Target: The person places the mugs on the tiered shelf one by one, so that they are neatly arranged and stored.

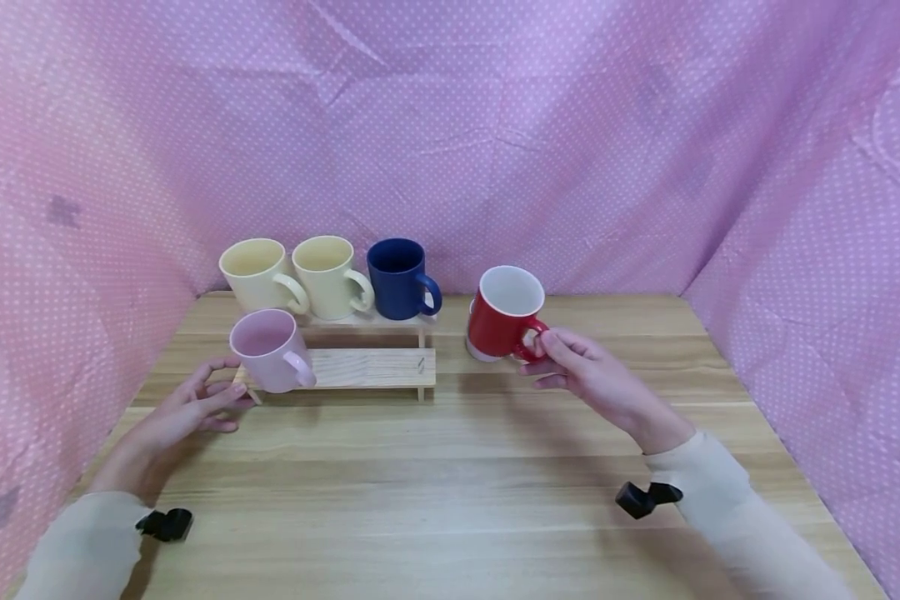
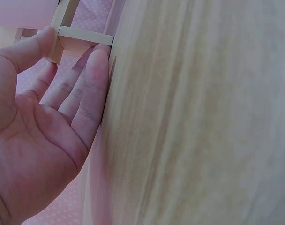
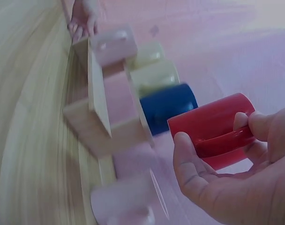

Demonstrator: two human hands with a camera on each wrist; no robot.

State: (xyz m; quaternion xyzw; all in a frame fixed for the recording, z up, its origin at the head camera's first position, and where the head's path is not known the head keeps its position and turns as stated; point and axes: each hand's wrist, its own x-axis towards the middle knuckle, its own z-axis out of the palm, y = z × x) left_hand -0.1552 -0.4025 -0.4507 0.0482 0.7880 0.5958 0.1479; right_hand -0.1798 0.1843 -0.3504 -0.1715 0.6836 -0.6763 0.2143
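My right hand (image 1: 592, 375) pinches the handle of a red mug (image 1: 495, 325) with a white inside. The mug is upright and lifted off the table. Behind it, mostly hidden in the head view, a pale pink mug (image 3: 121, 199) stands on the table. At far left, my left hand (image 1: 198, 400) holds the end of a two-step wooden rack (image 1: 375, 367), thumb and fingers around the lower board's edge. A pink mug (image 1: 270, 354) stands at that end of the lower step. Along the upper step are two cream mugs (image 1: 251, 279) and a navy blue mug (image 1: 396, 283).
The wood-grain table (image 1: 420, 500) reaches toward the front. Pink polka-dot cloth (image 1: 450, 150) hangs behind it and along both sides. Each sleeve carries a small black device (image 1: 637, 500) at the wrist.
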